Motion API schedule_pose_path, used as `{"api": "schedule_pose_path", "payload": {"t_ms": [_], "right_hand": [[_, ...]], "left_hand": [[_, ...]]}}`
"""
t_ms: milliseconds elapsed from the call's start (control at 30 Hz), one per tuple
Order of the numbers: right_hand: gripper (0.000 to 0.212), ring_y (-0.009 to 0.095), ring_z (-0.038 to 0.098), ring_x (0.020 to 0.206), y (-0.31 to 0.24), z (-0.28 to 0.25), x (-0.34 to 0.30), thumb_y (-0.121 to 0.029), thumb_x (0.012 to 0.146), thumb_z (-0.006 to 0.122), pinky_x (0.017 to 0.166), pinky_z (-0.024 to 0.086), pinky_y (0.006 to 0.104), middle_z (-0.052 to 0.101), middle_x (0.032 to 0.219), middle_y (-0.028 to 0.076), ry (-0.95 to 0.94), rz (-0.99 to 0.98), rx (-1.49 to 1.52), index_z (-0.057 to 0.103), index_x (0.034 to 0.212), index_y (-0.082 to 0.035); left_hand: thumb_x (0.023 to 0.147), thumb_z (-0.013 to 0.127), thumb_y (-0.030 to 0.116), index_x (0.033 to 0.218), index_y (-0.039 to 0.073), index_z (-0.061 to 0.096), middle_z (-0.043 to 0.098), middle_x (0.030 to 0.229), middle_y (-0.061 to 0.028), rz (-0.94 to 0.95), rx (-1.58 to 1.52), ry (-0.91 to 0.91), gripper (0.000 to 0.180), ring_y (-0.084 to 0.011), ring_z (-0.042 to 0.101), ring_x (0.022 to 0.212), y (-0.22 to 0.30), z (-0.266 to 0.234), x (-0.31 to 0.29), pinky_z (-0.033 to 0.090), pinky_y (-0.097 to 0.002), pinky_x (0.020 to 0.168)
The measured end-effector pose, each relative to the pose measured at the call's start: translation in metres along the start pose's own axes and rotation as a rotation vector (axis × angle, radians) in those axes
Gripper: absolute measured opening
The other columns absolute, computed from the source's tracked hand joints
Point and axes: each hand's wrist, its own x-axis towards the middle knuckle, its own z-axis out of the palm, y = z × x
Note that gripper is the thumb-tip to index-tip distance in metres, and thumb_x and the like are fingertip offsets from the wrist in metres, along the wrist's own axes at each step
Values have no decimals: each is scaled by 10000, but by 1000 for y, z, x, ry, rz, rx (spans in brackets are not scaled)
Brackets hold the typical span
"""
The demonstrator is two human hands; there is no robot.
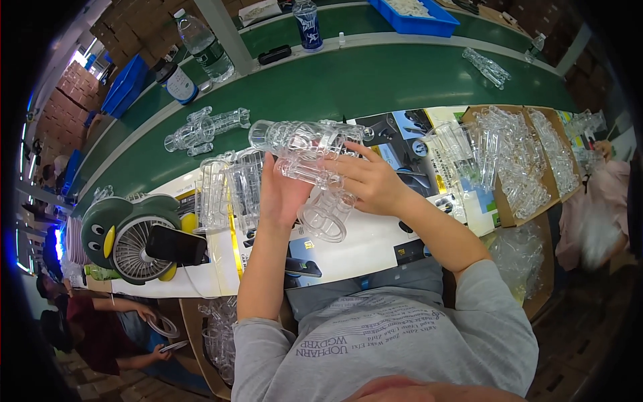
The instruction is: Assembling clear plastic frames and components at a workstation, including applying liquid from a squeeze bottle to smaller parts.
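Observation:
Between my hands is a clear plastic assembly of tubes [305, 134], with a wide cylinder at its left end and a round ring shape hanging at its lower right. My left hand [287, 194] supports it from below and the left, its palm turned up and some fingers hidden behind the plastic. From the right, my right hand [372, 177] grips it, fingers bent over its side. A similar clear tubular piece [207, 129] lies on the green belt, left of my hands. Just below that, several clear cylindrical parts [228, 191] stand in a group on the table.
At the right, a cardboard box [506, 201] holds many clear parts. A penguin-shaped fan [134, 234] with a phone [175, 245] stands at the left. Bottles [204, 50] and a blue tray [415, 20] sit along the green conveyor [375, 74]. Other people work at both sides.

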Motion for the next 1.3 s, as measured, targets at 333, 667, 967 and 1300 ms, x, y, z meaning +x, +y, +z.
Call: {"api": "schedule_pose_path", "payload": {"t_ms": [333,667,967,1300], "right_hand": [[453,234,482,1139,-7,-8,6,-27,510,689,980,333,448,515,1219,86,-55,35,149,597,948,-93],[538,201,565,917,20,-16,-13,-141,629,752,878,404,308,585,1026,74,-11,541,429,501,1096,-49],[628,101,562,729,28,-27,-9,-157,612,772,741,429,265,598,799,43,-211,781,738,440,1132,-41],[599,136,581,623,24,-20,-7,-233,636,750,684,438,256,606,781,53,-328,769,494,500,1162,-94]], "left_hand": [[879,419,340,1222,10,369,429,1221,-138,188,-40,71,479,-381,364,1193,19,4,-1,332,-542,950],[841,523,310,1226,89,382,425,1203,-132,331,75,164,466,-379,354,1200,30,-6,-1,331,-577,957],[836,572,265,1256,119,339,418,1216,-139,387,209,158,503,-359,401,1172,30,-13,-1,363,-564,944],[824,599,226,1229,64,363,454,1182,-134,422,304,148,496,-312,459,1110,24,-5,0,439,-536,887]]}}
